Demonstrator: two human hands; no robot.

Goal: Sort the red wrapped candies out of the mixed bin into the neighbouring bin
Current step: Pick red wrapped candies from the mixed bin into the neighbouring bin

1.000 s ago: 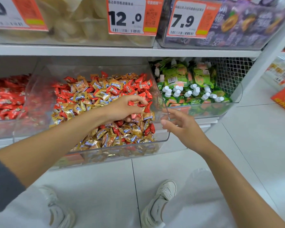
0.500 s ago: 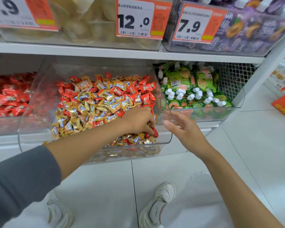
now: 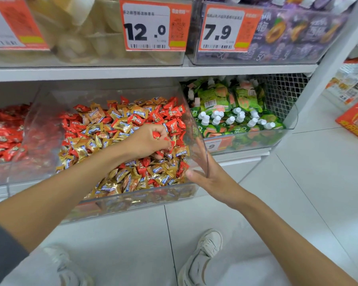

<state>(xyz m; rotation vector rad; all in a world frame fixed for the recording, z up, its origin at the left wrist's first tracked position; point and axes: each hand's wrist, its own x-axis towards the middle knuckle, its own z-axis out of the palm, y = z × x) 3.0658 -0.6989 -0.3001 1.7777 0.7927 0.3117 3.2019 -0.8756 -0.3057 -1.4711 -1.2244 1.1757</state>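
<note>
A clear plastic mixed bin on the lower shelf holds a heap of red and gold wrapped candies. My left hand reaches into its right half and its curled fingers hold red wrapped candies. My right hand lies with straight fingers against the outside of the bin's front right corner. To the left, a neighbouring clear bin holds only red wrapped candies.
A bin of green pouches with white caps stands to the right. The shelf above carries bins with orange price tags. White tiled floor and my two white shoes lie below. An orange box sits far right.
My left hand has closed over red candies and lifted slightly within the bin. My right hand has moved in from open air to rest against the bin's corner.
</note>
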